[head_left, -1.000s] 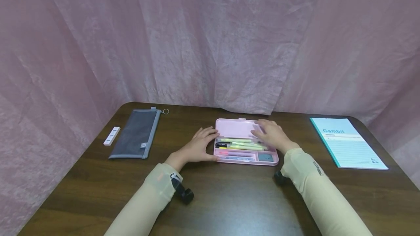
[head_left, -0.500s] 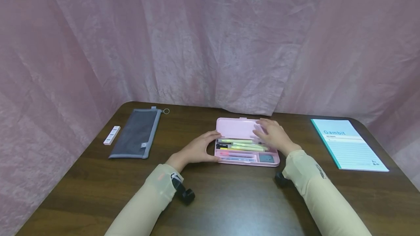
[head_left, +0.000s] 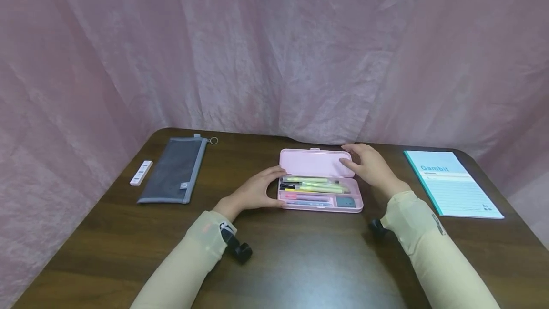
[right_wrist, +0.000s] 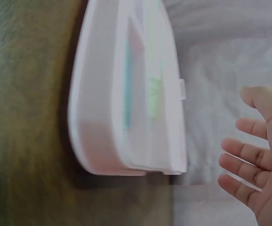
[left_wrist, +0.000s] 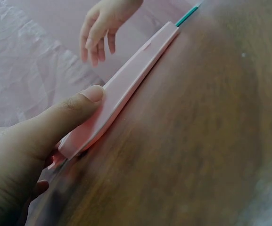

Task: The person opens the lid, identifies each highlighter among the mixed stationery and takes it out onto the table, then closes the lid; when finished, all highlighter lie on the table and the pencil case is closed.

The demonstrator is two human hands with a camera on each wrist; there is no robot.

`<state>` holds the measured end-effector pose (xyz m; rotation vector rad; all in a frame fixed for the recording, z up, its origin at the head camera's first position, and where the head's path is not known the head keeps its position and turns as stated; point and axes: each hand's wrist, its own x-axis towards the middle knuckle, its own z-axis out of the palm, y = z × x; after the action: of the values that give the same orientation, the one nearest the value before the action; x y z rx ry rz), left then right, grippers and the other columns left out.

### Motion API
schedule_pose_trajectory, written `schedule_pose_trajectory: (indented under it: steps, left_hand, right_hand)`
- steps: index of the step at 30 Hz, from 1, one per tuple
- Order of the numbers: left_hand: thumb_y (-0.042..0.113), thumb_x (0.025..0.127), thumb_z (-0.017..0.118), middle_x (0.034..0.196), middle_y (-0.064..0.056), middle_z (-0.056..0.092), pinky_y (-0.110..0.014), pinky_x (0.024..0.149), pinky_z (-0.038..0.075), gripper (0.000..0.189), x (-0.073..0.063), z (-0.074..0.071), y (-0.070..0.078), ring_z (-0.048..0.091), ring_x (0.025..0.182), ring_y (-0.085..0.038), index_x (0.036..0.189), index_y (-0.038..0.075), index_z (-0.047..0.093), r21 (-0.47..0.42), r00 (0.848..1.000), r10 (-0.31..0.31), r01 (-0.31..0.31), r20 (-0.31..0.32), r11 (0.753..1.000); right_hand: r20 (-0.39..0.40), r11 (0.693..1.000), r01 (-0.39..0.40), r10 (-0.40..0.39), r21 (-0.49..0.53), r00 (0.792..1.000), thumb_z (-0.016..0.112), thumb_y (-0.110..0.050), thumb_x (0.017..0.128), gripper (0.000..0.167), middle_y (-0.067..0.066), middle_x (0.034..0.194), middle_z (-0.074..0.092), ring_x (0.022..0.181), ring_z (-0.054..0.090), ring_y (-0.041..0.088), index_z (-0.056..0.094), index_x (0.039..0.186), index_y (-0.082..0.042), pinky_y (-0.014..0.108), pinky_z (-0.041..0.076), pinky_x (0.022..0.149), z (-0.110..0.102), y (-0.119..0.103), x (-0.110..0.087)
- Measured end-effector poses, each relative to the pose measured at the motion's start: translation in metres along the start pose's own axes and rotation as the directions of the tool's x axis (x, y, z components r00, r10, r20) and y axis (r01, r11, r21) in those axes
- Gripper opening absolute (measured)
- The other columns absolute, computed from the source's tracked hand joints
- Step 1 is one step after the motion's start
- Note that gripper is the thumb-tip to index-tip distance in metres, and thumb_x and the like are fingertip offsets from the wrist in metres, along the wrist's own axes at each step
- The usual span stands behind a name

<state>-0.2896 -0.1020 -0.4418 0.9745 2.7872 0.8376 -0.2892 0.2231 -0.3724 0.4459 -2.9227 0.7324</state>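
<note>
A pink pencil case (head_left: 354, 190) lies with its lid (head_left: 314, 162) laid back, away from the person. Inside are several yellow-green pens (head_left: 319, 188), some pink and blue pens (head_left: 306, 200) in the front compartment, and a blue-grey block (head_left: 345, 202) in the small right compartment. My left hand (head_left: 253, 193) holds the case's left end. Its thumb (left_wrist: 92, 94) presses the front wall, while the fingers lie at the left side, partly hidden in the left wrist view. Loosely bent and holding nothing, my right hand (head_left: 374, 168) hovers by the lid's right edge, apart from the case (right_wrist: 98, 94).
Left on the brown table (head_left: 300, 261) lies a grey mesh zip pouch (head_left: 169, 170) with a ring on its zip. A small white strip-shaped block (head_left: 141, 173) is beside it. A teal-edged "Gambit" notebook (head_left: 454, 185) lies at the right. Pink curtain (head_left: 274, 51) hangs behind.
My right hand has moved right and slightly away from the case, uncovering the lid's right part and some pens. My left hand stays at the case's left end.
</note>
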Motion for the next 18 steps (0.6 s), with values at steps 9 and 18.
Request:
schedule_pose_trajectory:
  steps: [9,18]
  left_hand:
    - [0.052,0.070,0.080,0.153,-0.004,0.038,-0.044,0.117,0.031,0.085,0.000,-0.001,0.000,0.035,0.142,-0.023,0.141,0.019,0.047,0.009,1.000,0.009,-0.009,-0.013,1.000]
    - [0.052,0.071,0.080,0.153,-0.004,0.038,-0.044,0.117,0.031,0.085,-0.001,-0.002,0.001,0.035,0.143,-0.023,0.142,0.019,0.046,0.009,1.000,0.002,-0.002,-0.003,1.000]
  right_hand:
    - [-0.022,1.000,0.010,-0.010,0.008,1.000,0.064,-0.027,0.092,0.043,0.021,0.118,0.062,0.107,0.057,0.036,0.057,0.129,-0.004,0.053,0.047,0.095,-0.021,-0.010,-0.011]
    - [-0.024,1.000,0.017,-0.017,0.015,1.000,0.067,-0.024,0.090,0.037,0.010,0.102,0.064,0.090,0.056,0.026,0.062,0.121,-0.007,0.037,0.047,0.079,-0.026,-0.017,-0.030]
